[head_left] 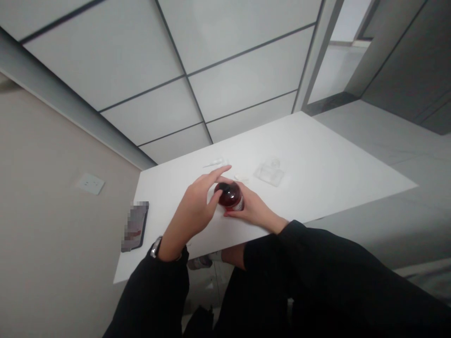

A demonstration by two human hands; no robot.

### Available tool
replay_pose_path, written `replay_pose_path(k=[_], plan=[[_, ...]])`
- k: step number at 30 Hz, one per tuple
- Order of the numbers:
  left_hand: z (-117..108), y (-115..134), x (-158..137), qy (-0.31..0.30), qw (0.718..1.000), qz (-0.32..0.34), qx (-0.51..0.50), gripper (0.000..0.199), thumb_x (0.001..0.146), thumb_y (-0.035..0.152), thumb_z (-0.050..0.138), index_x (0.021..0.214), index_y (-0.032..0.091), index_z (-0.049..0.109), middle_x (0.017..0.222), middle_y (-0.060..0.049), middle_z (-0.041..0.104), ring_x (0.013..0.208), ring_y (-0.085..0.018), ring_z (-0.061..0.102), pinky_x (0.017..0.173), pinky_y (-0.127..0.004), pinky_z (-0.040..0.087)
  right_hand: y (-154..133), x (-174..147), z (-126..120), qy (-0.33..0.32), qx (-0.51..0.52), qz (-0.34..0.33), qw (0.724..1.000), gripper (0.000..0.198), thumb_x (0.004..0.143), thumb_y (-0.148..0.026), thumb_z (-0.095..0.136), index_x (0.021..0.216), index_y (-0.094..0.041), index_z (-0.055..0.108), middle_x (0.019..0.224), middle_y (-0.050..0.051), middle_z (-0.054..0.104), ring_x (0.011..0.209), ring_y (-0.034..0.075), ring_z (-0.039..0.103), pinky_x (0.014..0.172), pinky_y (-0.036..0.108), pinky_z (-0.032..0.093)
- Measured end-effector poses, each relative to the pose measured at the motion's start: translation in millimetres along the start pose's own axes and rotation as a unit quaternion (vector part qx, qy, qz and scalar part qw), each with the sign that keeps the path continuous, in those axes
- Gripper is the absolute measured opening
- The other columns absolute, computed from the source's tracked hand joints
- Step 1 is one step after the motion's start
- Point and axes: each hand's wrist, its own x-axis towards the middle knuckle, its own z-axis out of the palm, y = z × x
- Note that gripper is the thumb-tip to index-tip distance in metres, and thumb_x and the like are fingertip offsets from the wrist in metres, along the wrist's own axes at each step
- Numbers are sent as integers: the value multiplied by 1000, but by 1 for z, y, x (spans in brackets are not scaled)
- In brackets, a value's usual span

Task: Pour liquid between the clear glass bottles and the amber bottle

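Observation:
A dark red bottle [231,199] with a white label on its side stands at the near part of the white table [317,173]. My right hand [255,207] is wrapped around the bottle's right side. From the left, my left hand [198,202] reaches over its top, with the thumb and a finger closed about the black cap [224,187]. The other left fingers stretch out above the bottle. Part of the cap is hidden by that hand. Whether the cap is loose on the neck cannot be seen.
A crumpled clear plastic package [269,172] lies beyond the bottle to the right. Small white or clear pieces [215,163] lie behind my left hand. A phone-like device [136,226] rests at the table's left edge, beside a wall with a socket [91,183]. White panels [246,56] rise behind.

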Motion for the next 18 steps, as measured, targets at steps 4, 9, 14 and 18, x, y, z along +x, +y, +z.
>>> replay_pose_path(k=[4,9,14,18], plan=[[-4,-1,0,14,1000,5,18,49,98,15,62,147,20,56,135,-11,73,128,-24,68,114,-47,54,-1,0,-1,-6,-4,-1,1000,92,74,-51,90,152,-25,49,151,15,58,142,33,58,120,55,49],[-1,-2,4,-26,999,22,31,33,100,17,63,132,20,68,128,-9,77,123,-25,71,110,-47,57,0,1,-1,-6,-6,5,1000,91,74,-49,89,153,-25,48,148,15,60,138,34,60,118,56,51],[-4,3,6,-42,997,59,4,45,101,13,54,146,19,60,147,-11,68,138,-24,63,118,-46,52,-2,2,-3,-8,-2,0,1000,91,73,-49,89,151,-25,48,149,14,60,140,33,59,119,56,50],[-3,2,9,11,997,14,70,15,96,25,72,108,17,75,108,-9,78,103,-25,72,94,-44,60,-4,2,-4,-8,3,2,1000,90,75,-48,89,151,-26,48,149,13,60,139,32,60,118,54,51]])
